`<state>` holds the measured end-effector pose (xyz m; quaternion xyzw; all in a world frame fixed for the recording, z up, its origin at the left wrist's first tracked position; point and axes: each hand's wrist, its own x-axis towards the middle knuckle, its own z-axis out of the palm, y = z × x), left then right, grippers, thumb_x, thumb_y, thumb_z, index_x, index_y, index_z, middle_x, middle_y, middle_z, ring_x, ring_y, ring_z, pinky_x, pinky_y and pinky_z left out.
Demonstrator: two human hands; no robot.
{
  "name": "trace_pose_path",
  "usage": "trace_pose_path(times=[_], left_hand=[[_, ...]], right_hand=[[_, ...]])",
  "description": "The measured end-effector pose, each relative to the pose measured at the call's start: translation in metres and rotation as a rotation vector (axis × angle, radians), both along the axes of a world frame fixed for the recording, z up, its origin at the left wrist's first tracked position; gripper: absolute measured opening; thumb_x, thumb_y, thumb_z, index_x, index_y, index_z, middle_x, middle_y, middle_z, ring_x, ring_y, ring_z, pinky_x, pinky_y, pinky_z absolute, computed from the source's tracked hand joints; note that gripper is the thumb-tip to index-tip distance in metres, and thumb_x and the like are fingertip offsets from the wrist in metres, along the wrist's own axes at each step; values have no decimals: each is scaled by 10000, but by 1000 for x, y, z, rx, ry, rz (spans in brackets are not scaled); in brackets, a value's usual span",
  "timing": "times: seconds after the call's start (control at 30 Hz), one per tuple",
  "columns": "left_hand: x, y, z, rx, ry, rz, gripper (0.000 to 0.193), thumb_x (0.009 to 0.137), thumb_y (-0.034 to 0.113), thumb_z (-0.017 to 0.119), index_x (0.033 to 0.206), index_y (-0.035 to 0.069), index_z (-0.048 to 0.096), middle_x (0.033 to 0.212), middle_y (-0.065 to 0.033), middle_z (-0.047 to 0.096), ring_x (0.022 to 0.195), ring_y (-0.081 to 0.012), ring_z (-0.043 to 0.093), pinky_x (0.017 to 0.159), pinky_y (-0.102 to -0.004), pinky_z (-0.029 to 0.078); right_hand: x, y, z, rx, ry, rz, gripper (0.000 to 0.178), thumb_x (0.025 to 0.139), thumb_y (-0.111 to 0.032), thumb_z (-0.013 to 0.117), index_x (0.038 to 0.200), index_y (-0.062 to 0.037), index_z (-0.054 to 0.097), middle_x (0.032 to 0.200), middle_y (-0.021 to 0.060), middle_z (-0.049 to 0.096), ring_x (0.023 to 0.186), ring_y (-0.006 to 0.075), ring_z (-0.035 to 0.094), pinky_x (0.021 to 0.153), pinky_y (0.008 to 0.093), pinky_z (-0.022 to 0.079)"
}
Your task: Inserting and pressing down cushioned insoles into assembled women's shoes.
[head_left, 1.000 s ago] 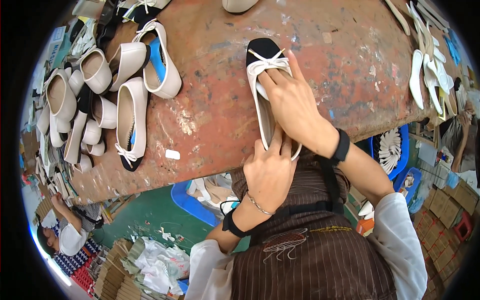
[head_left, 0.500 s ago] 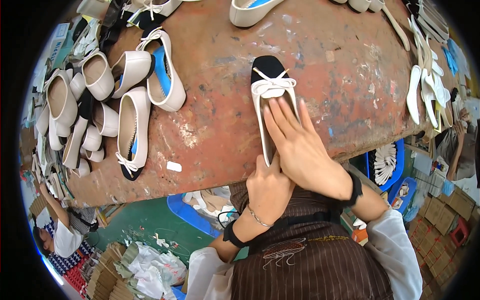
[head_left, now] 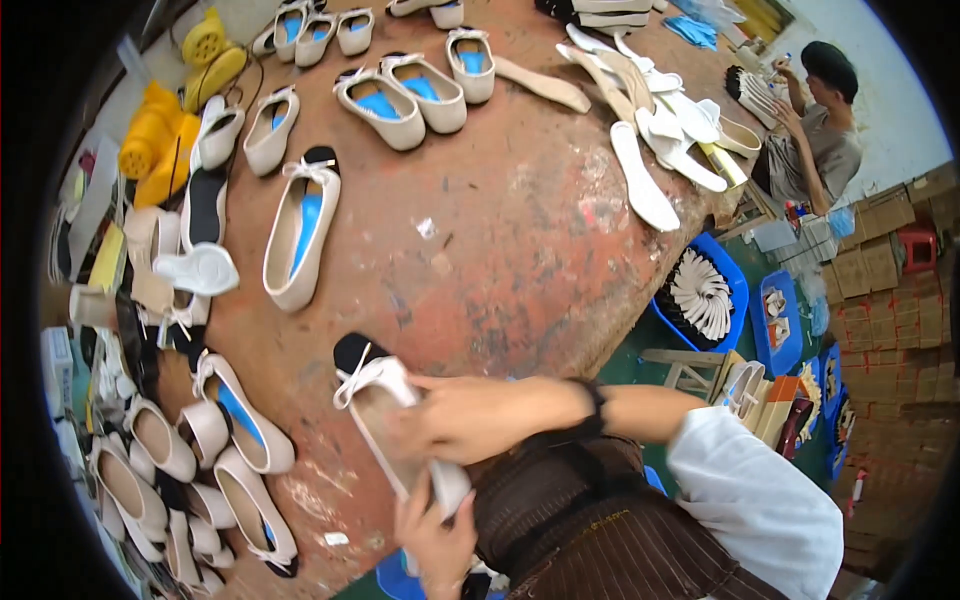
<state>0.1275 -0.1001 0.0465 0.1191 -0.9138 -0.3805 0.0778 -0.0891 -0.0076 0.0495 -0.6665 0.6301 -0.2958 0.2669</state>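
Note:
A cream ballet flat (head_left: 373, 425) with a black toe cap and a white bow lies at the front of the table, toe pointing away. My left hand (head_left: 435, 535) grips its heel, thumb and fingers on either side. Across the shoe's opening lies my right hand (head_left: 480, 415), its fingers at the inside and smeared by motion, so their hold is hidden. Finished-looking flats with blue insole patches stand farther back, among them a single flat (head_left: 300, 235) left of centre. A pile of cream flats (head_left: 150, 490) crowds the left edge.
White insoles (head_left: 642, 180) are heaped at the right back. Yellow machines (head_left: 160, 140) stand at the far left. Below the table's right edge a blue basin (head_left: 715, 290) holds shoe parts. Another person (head_left: 825, 130) works at the far right, with stacked cartons (head_left: 890, 370) nearby.
My view has swung to the right and back. The shoe now appears lower left; my left hand has moved to its heel and my right forearm lies crosswise over it.

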Motion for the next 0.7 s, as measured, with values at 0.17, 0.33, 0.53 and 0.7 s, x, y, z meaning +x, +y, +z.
trace_pose_path(times=[0.17,0.33,0.53,0.7], left_hand=[[114,-151,76,-144,-44,440,356,846,108,734,1157,-40,646,1096,-206,657,1023,-352,612,950,-433,484],[216,-383,138,-369,205,818,532,950,180,672,1397,-54,505,1341,-244,582,1228,-335,559,1053,-422,426],[90,-424,150,-1341,-230,1100,563,873,302,743,1296,-29,577,1372,-264,536,1238,-384,545,1054,-425,414],[-130,-235,33,-542,291,350,533,761,226,800,1209,-1,624,1311,-238,565,1211,-383,533,1038,-444,414]], right_hand=[[-172,169,-19,8,420,-1336,231,862,-82,616,1072,-13,682,861,227,703,798,349,704,695,472,551],[-277,277,-93,273,886,-1453,355,875,-170,658,1145,59,636,964,258,693,914,450,662,803,498,525],[-240,269,-47,-165,-629,-1486,278,898,-98,651,1138,38,620,897,42,667,750,130,660,667,273,531],[-166,218,-7,-419,-1165,-1288,573,792,23,521,1337,164,421,1247,290,598,1189,344,613,1051,394,510]])
